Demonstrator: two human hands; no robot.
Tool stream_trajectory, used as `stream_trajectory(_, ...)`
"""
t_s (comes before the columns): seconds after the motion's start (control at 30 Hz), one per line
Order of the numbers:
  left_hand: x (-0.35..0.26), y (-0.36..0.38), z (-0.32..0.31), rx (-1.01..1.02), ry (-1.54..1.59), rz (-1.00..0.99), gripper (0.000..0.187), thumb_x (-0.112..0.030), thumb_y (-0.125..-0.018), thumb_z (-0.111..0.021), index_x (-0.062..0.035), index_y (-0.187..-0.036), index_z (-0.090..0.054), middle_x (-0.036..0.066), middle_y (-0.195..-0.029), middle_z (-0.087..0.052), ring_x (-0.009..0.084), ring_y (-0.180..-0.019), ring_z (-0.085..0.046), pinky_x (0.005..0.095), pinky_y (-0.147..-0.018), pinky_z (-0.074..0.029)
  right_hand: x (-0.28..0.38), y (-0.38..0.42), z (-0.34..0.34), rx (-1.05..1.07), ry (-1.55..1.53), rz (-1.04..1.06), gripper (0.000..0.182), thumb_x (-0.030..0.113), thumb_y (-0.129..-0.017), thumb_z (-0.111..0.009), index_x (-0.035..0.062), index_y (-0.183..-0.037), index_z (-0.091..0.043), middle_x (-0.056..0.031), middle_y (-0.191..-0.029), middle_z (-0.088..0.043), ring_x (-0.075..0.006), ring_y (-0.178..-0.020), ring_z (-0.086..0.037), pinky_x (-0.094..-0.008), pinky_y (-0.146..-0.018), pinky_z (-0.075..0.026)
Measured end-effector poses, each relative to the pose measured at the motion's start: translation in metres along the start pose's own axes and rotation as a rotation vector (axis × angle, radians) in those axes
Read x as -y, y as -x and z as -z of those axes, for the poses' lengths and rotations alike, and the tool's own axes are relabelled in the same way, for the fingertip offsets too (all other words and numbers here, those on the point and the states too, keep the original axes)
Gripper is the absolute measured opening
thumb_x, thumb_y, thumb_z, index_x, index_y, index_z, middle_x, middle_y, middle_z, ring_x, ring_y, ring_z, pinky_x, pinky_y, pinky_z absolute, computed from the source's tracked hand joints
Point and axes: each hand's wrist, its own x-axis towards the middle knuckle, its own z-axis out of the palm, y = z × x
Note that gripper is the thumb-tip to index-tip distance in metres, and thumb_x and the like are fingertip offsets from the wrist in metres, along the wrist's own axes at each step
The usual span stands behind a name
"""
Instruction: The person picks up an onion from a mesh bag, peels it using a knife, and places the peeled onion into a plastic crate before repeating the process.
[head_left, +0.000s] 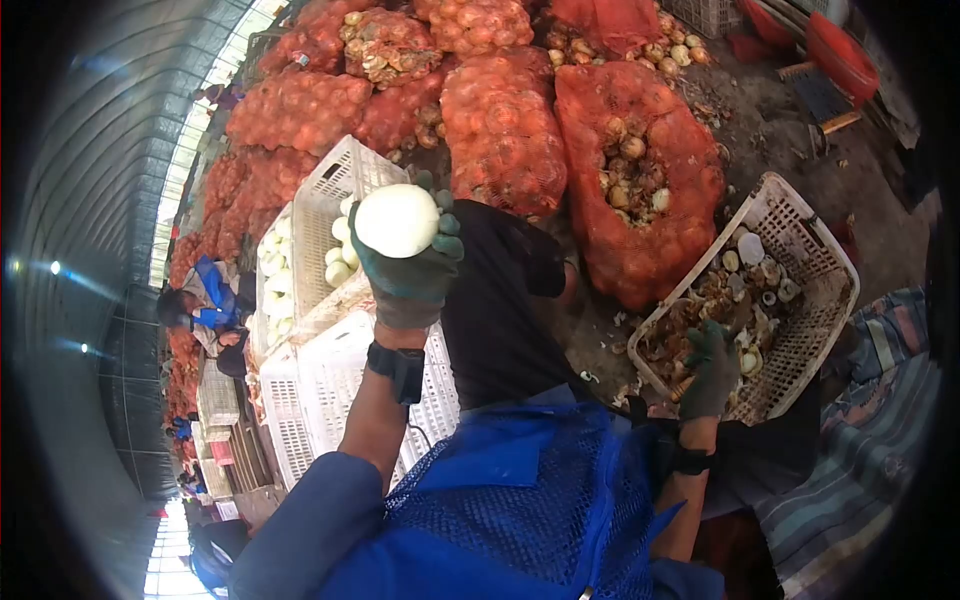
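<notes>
From the head camera, my left hand (408, 270) is raised in its green glove, fingers wrapped under and around a peeled white onion (397, 221) — clenched on it, holding it up just in front of the white crate (335, 190) that stands tilted behind it. My right hand (712, 370), also gloved, is down in the flat white basket (820, 250) at my right; it rests among the scraps there, and I cannot tell whether it has closed on anything.

As I judge it, the work is partly done and a good deal is left. The white crate already holds several peeled onions (338, 258), pale and clean, but it looks far from full. More white crates (330, 385) sit below it, and I cannot see into them. The basket holds brown skins, cut ends and a few onion pieces — the waste of what has been peeled so far.

What is left is plain behind all this: red mesh sacks (500, 120) piled high, most of them shut and bulging. One open sack (640, 180) lies just beyond the basket with unpeeled onions showing through its torn top. Another person (195, 300) in blue works far off at the left edge, beside further sacks.
</notes>
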Motion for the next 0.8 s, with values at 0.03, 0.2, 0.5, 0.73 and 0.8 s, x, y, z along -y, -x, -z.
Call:
stream_trajectory(0.03, 0.003, 0.003, 0.001, 0.003, -0.007, -0.025, 0.088, -0.076, -0.109, -0.053, -0.0040, -0.159, -0.059, 0.024, -0.134, -0.073, 0.0357, -0.103, -0.072, 0.0426, -0.084, -0.064, 0.026, 0.020, -0.015, 0.051, 0.063, 0.045, 0.045, 0.036, -0.112, -0.070, -0.0003, -0.138, -0.074, -0.0089, -0.103, -0.082, -0.0123, -0.078, -0.069, -0.0315, -0.066, -0.053)
stream_trajectory(0.2, 0.057, 0.004, -0.013, -0.099, -0.027, 0.084, 0.091, -0.079, -0.108, -0.047, -0.0063, -0.162, -0.056, 0.026, -0.123, -0.076, 0.0369, -0.101, -0.075, 0.0443, -0.081, -0.065, 0.091, 0.074, -0.075, 0.347, 0.153, 0.042, 0.032, 0.026, -0.107, -0.077, 0.0015, -0.129, -0.078, -0.0069, -0.100, -0.082, -0.0108, -0.078, -0.069, -0.0307, -0.070, -0.057)
stream_trajectory(0.5, 0.123, 0.003, -0.019, 0.173, -0.061, 0.358, 0.106, -0.085, -0.107, -0.037, 0.0003, -0.170, -0.045, 0.032, -0.126, -0.074, 0.0356, -0.093, -0.077, 0.0417, -0.080, -0.064, 0.113, 0.106, -0.088, 0.391, 0.223, 0.188, 0.034, 0.018, -0.105, -0.076, 0.0006, -0.133, -0.076, -0.0080, -0.102, -0.080, -0.0129, -0.091, -0.073, -0.0338, -0.084, -0.061)
stream_trajectory(0.73, 0.112, 0.013, -0.026, 0.381, -0.372, 0.330, 0.117, -0.087, -0.103, -0.047, 0.0065, -0.172, -0.039, 0.032, -0.126, -0.076, 0.0291, -0.104, -0.077, 0.0361, -0.094, -0.061, 0.083, 0.068, -0.065, 0.249, 0.148, 0.019, 0.033, 0.022, -0.109, -0.069, 0.0006, -0.133, -0.076, -0.0046, -0.100, -0.080, -0.0107, -0.079, -0.069, -0.0295, -0.071, -0.058)
stream_trajectory(0.8, 0.098, 0.014, -0.032, 0.402, -0.582, 0.256, 0.117, -0.088, -0.103, -0.047, 0.0077, -0.171, -0.040, 0.032, -0.126, -0.076, 0.0285, -0.104, -0.077, 0.0361, -0.094, -0.061, 0.066, 0.051, -0.055, 0.207, 0.128, -0.013, 0.033, 0.023, -0.111, -0.066, -0.0005, -0.133, -0.076, -0.0059, -0.100, -0.080, -0.0116, -0.075, -0.068, -0.0296, -0.069, -0.057)
